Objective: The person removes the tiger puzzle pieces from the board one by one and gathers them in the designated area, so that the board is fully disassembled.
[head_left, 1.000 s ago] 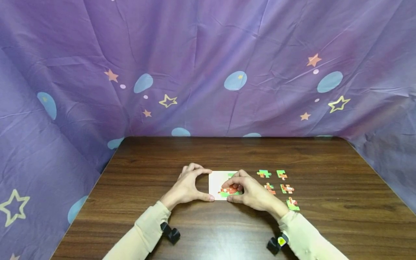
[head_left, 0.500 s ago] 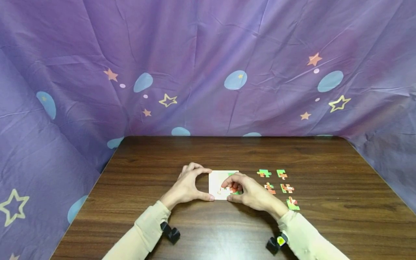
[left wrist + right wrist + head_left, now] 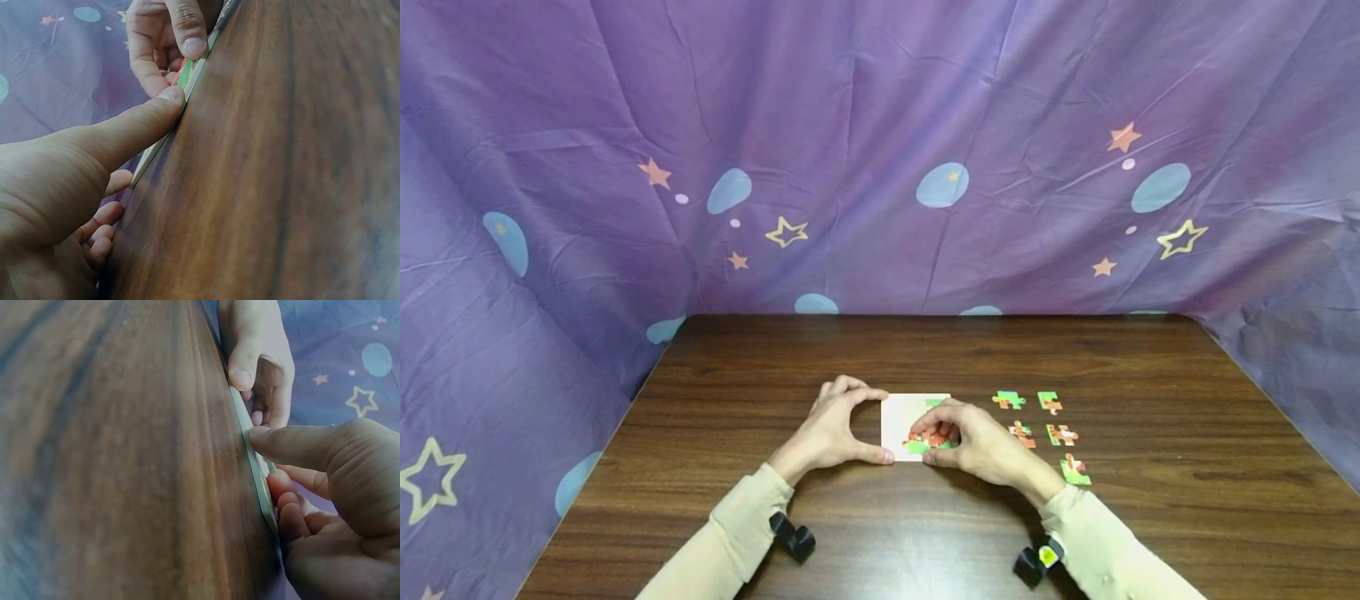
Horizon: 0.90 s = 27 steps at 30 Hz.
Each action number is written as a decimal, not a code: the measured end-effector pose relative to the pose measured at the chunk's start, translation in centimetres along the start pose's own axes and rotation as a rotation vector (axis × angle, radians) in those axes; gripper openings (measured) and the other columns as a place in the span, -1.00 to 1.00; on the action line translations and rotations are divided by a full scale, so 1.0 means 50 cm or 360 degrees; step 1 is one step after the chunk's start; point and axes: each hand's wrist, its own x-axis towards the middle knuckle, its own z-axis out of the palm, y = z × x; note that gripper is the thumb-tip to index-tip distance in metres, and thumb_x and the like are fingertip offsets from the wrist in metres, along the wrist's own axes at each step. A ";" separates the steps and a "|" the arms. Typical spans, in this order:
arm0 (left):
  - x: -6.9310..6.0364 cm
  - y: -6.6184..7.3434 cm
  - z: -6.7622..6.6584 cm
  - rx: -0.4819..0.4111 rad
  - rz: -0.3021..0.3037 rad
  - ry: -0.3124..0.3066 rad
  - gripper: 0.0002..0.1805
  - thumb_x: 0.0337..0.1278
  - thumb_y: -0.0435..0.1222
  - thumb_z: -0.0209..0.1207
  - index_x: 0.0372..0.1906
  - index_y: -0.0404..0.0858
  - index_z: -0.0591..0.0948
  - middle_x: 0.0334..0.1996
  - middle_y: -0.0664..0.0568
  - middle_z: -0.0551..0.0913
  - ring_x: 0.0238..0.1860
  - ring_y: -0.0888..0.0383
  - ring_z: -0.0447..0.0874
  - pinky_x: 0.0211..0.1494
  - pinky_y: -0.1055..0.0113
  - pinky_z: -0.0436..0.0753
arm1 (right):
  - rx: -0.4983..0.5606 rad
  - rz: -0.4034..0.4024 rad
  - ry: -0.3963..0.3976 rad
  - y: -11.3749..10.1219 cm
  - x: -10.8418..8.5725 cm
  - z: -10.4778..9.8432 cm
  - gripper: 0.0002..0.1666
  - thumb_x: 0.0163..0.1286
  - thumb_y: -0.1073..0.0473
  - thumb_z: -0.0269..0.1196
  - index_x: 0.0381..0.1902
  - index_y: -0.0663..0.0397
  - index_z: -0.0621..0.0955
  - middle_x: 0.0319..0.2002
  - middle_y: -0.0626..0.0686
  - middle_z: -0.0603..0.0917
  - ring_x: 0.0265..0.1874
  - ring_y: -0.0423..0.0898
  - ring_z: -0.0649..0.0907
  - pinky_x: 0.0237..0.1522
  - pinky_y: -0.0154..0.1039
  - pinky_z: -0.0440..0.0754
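A small white puzzle board lies on the table, with green and red picture parts on its right side. Its left edge is gripped by my left hand, thumb at the near corner and index finger at the far one. Over the board's right half, my right hand pinches a green and red jigsaw piece with curled fingertips. The thumb of that hand touches the board's near edge in the right wrist view. Part of the board and the piece is hidden beneath the right hand.
Several loose jigsaw pieces lie right of the board, among them a green and orange one and a nearer one beside the right forearm. A brown wooden table carries everything. Behind it hangs a purple patterned cloth.
The jigsaw piece on the board looked pale, as if tilted, half a second ago; now its green and red face shows again. Both hands have stayed nearly in place.
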 end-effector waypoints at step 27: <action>0.000 -0.006 -0.002 -0.0004 0.0005 -0.0011 0.06 -0.28 0.08 0.82 0.49 -0.03 0.67 0.40 -0.09 0.50 0.42 -0.17 0.37 0.51 -0.24 0.46 | 0.0143 -0.0085 0.0084 -0.027 -0.007 -0.063 -0.62 0.43 0.33 0.49 0.16 -0.07 0.80 -0.09 0.02 0.72 -0.24 -0.10 0.65 -0.27 -0.31 0.63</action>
